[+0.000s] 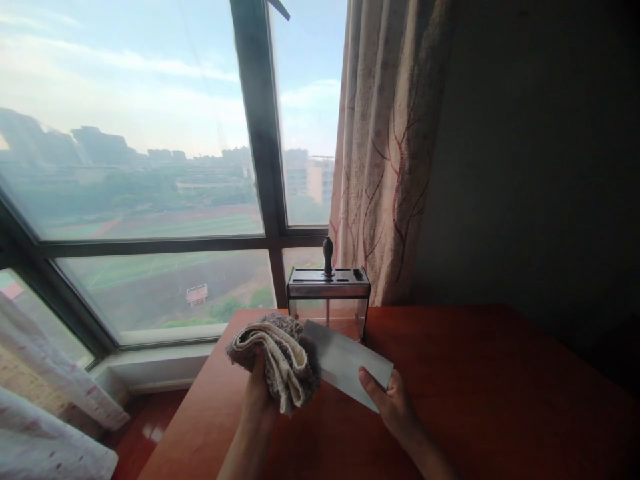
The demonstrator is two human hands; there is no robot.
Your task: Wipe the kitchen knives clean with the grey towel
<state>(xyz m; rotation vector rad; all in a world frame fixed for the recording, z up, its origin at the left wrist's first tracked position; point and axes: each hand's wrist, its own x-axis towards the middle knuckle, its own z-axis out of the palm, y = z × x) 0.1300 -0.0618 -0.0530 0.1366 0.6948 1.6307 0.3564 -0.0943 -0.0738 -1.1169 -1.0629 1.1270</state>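
Note:
My left hand point(261, 387) is closed on a folded, shaggy grey-brown towel point(280, 357) with a pale lining. In my right hand point(393, 403) is a cleaver point(350, 363), a broad rectangular grey blade. Its handle is hidden in my palm, and my thumb lies on the flat of the blade. The far end of the blade meets the towel's right side, and the towel covers part of it. Behind both hands stands a clear-sided knife block point(330, 291) with a metal top, and a dark knife handle point(327, 255) rises from it.
Everything is above a reddish-brown wooden table point(480, 387). Beyond its far and left edges are a large window with a dark frame point(165, 248) and a low sill point(160, 365). A patterned curtain point(380, 153) hangs behind the knife block; pale fabric point(45, 407) hangs at lower left.

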